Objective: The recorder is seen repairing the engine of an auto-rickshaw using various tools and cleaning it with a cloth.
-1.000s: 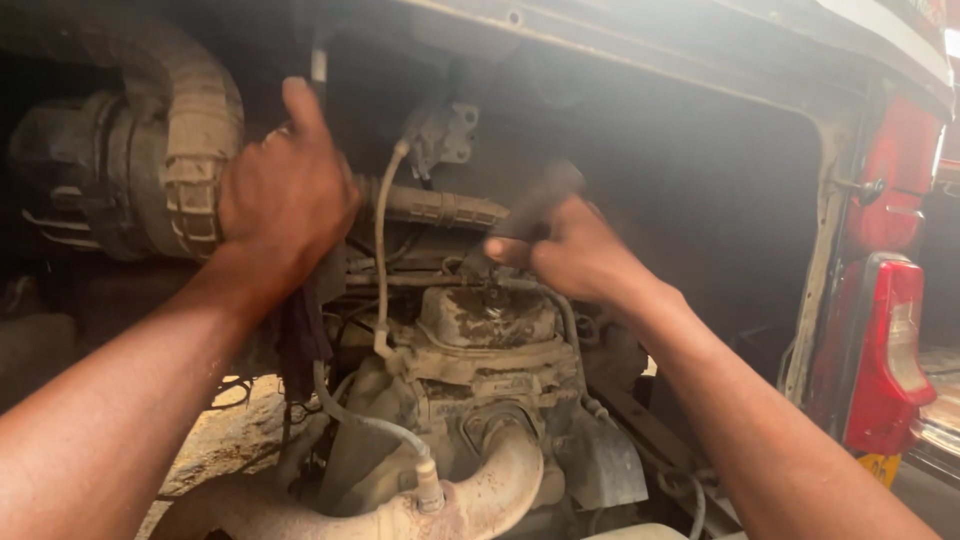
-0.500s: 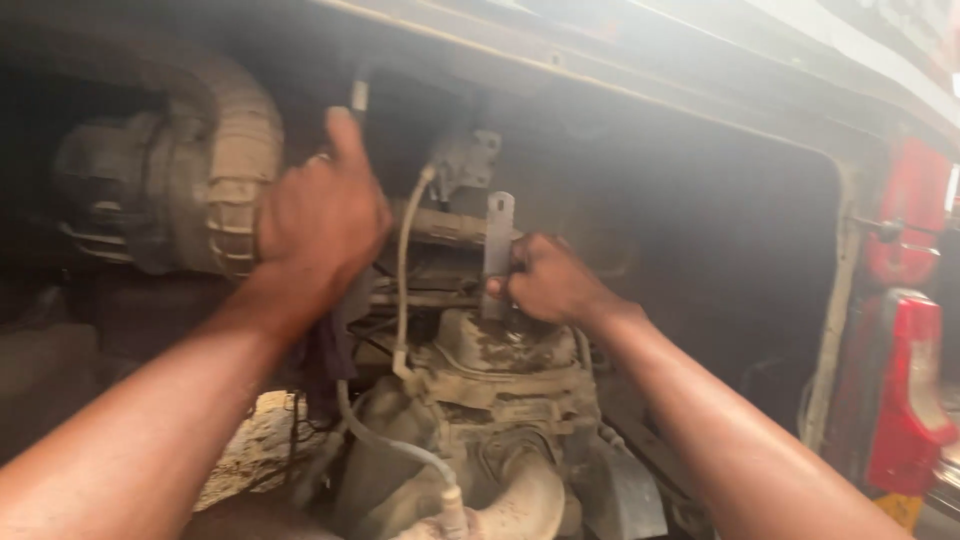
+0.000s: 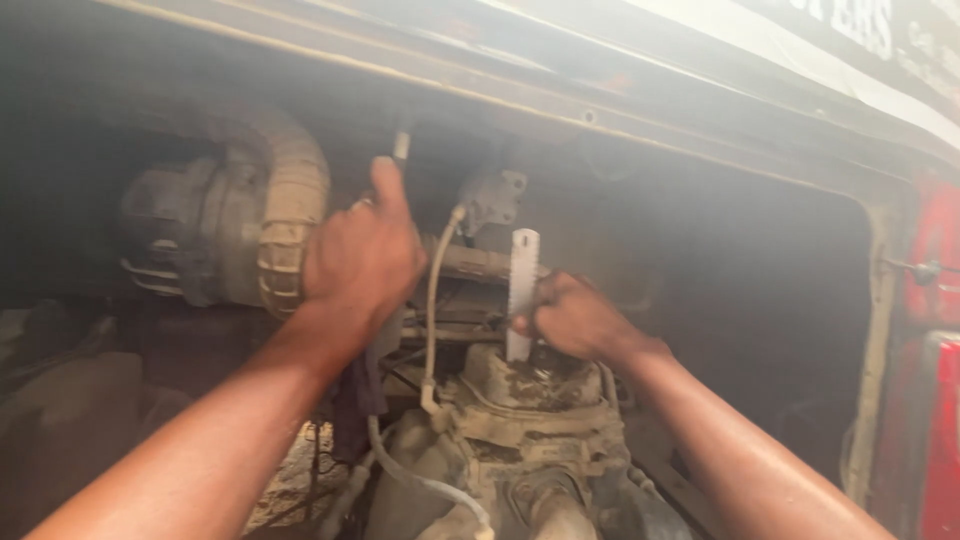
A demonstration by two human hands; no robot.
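Dim, dusty vehicle engine bay under a pale metal body edge (image 3: 560,110). Ribbed tan air duct (image 3: 290,215) at left, grimy engine housing (image 3: 520,430) low center. Dark back wall (image 3: 720,260). Red tail lamp (image 3: 935,340) at right edge. Sandy ground (image 3: 290,480) below. Hazy daylight from upper right.

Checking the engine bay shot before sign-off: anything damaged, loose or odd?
Nothing is clearly broken. The engine housing is caked in dirt. The right hand holds a flat toothed blade upright above it, and the left hand grips beside the ribbed air hose.
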